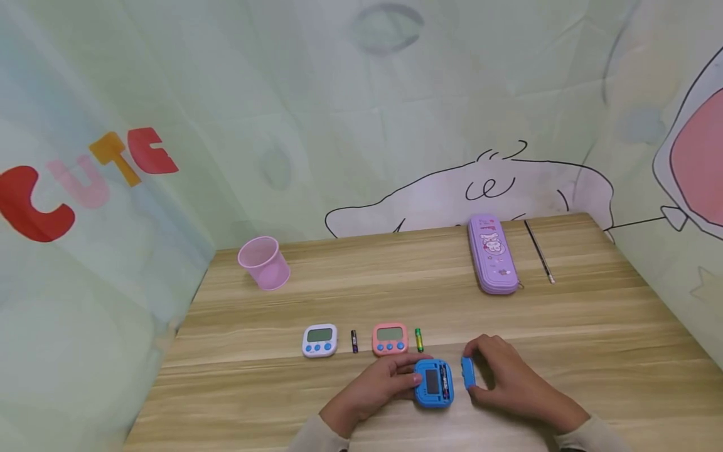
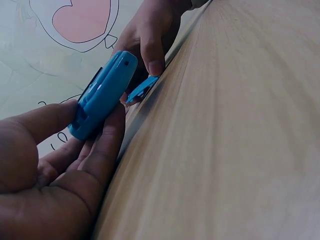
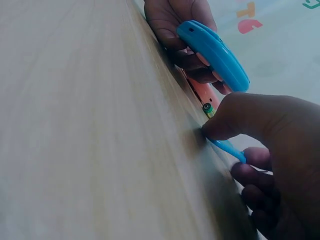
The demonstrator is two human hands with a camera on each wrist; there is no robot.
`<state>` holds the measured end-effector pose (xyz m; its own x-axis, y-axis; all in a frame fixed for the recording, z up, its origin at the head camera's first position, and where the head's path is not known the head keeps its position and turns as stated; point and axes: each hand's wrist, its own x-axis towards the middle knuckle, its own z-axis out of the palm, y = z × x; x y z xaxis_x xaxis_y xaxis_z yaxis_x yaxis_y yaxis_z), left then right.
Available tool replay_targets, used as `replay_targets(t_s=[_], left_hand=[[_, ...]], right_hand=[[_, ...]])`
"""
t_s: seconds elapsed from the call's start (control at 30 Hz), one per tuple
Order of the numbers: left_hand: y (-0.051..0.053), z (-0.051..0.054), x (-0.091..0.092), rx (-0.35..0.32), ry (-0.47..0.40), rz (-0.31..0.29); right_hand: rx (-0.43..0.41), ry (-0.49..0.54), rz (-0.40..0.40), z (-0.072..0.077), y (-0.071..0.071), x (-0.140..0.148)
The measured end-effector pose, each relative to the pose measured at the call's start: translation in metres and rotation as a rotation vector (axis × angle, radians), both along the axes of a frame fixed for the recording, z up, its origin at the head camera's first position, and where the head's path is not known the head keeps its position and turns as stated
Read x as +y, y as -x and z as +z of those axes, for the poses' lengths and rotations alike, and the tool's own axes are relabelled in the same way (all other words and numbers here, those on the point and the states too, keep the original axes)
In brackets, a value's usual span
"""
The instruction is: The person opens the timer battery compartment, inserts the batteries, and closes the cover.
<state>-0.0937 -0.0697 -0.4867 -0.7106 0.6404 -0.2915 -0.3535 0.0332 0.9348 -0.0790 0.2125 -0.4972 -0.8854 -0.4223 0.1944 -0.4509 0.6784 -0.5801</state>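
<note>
My left hand (image 1: 390, 380) grips a blue digital timer (image 1: 427, 384), its back turned up and its battery slot uncovered. A dark battery (image 1: 445, 382) lies in that slot. Just to the right, my right hand (image 1: 505, 380) pinches the blue battery cover (image 1: 468, 372) between thumb and fingers, close above the table and apart from the timer. Beyond the left hand sits a pink timer (image 1: 390, 339), with a green battery (image 1: 419, 339) on its right. A white timer (image 1: 319, 341) and a dark battery (image 1: 354, 341) lie further left.
On the wooden table (image 1: 226, 389), a pink cup (image 1: 265, 263) stands at the back left. A purple pencil case (image 1: 492, 254) and a dark pencil (image 1: 539, 251) lie at the back right. A printed curtain (image 1: 282, 94) hangs behind the table.
</note>
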Motion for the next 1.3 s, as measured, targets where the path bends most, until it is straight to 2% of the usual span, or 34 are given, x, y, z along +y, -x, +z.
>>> replay_targets(t_s=[0.13, 0.33, 0.7, 0.9, 1.1, 1.3], left_hand=[[0.000, 0.000, -0.001, 0.001, -0.003, 0.001], [0.000, 0.000, -0.001, -0.005, -0.005, -0.001], [-0.001, 0.001, 0.000, 0.002, -0.031, 0.003], [-0.001, 0.000, 0.000, -0.003, -0.039, 0.002], [-0.001, 0.000, 0.001, -0.004, -0.051, -0.004], [0.001, -0.001, 0.000, -0.007, -0.063, -0.019]], right_hand=[[-0.055, 0.010, 0.008, 0.001, 0.000, -0.001], [-0.090, 0.033, 0.017, 0.000, 0.000, -0.002], [-0.212, 0.167, 0.003, 0.000, 0.003, 0.000], [-0.152, 0.261, 0.036, -0.001, 0.003, -0.001], [-0.099, 0.346, 0.032, -0.001, 0.000, -0.006], [-0.104, 0.487, 0.056, 0.001, -0.004, -0.012]])
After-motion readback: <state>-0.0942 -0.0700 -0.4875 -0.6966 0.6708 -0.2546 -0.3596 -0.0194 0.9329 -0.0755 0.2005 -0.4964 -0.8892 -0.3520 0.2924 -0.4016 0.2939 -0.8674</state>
